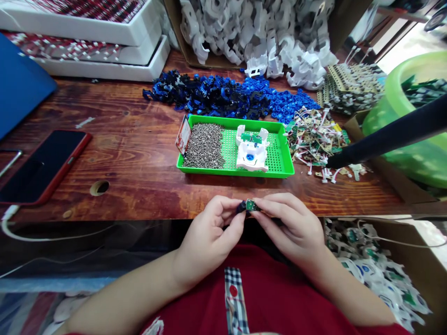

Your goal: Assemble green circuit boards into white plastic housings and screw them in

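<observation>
My left hand (213, 232) and my right hand (293, 230) meet at the near table edge, fingers pinched together. Between them sits a small green circuit board (251, 205) with a dark blue plastic part (240, 207) against its left side. The left fingers pinch the blue part, the right fingers pinch the board. Just beyond, a green tray (279, 160) holds a heap of small metal screws (204, 146) and a white plastic housing (251, 151) with a green board and a blue centre.
Behind the tray lie blue plastic parts (223, 95), white housings (265, 37) and wired boards (314, 135). A red-cased phone (42, 165) lies left. White foam trays (101, 51) sit far left. A green basin (412, 111) and a black rod (391, 135) stand right. A box of finished units (377, 270) sits lower right.
</observation>
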